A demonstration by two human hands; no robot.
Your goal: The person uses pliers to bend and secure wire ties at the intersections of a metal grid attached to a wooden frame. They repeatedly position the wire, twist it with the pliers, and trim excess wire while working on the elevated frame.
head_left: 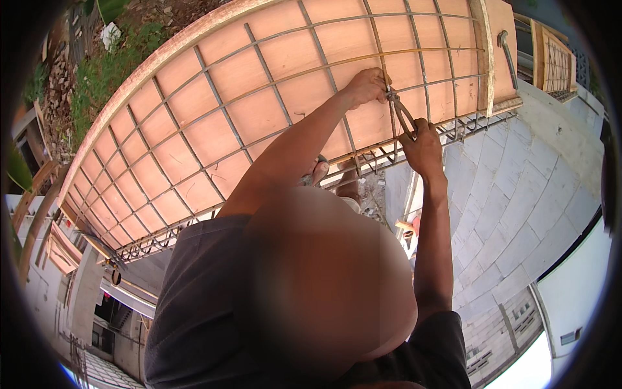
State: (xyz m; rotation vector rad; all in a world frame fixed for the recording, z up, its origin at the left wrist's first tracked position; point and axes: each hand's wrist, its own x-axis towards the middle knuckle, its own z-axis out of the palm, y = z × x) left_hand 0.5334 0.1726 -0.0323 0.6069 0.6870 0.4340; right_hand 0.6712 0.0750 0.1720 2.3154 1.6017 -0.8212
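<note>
My right hand (pixel 424 149) is closed around the handles of steel pincers (pixel 404 114). Their jaws meet a crossing in the rebar grid (pixel 325 65). Just left of the jaws, my left hand (pixel 367 88) has its fingers curled against an upright bar at that crossing. What those fingers pinch, if anything, is too small to make out. The grid's crossed steel bars lie over an orange-brown plywood panel (pixel 288 55).
A pale timber edge (pixel 129 84) borders the panel. A dark metal bar with a bent head (pixel 507 58) lies at its right end. Further rebar (pixel 453 129) runs along the near edge. Below are a foot (pixel 320 171) and a grey block wall (pixel 512 188); plants and rubble lie far left.
</note>
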